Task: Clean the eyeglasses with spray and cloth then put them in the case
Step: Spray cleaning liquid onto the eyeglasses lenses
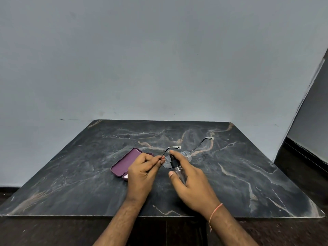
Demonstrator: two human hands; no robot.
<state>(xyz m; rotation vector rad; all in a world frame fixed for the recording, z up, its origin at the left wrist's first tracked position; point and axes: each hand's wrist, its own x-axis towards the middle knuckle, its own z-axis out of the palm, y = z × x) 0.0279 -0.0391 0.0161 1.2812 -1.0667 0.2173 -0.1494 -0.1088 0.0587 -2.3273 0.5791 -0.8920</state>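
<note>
The eyeglasses (186, 155) are held open over the middle of the dark marble table (88, 174), temples pointing away from me. My left hand (142, 173) pinches the left temple near its hinge. My right hand (190, 181) grips a small clear spray bottle (177, 170) with a black nozzle, forefinger on top, nozzle close to the left lens. Droplets show on the lenses. A purple glasses case (124, 162) lies open to the left of my left hand, a pale pink patch at its near corner partly hidden by that hand. No cloth can be made out for certain.
The table stands against a grey wall (159, 59). Its front edge (71, 216) runs just above my forearms, with dark floor below. A dark skirting and angled wall rise at the right (310, 121).
</note>
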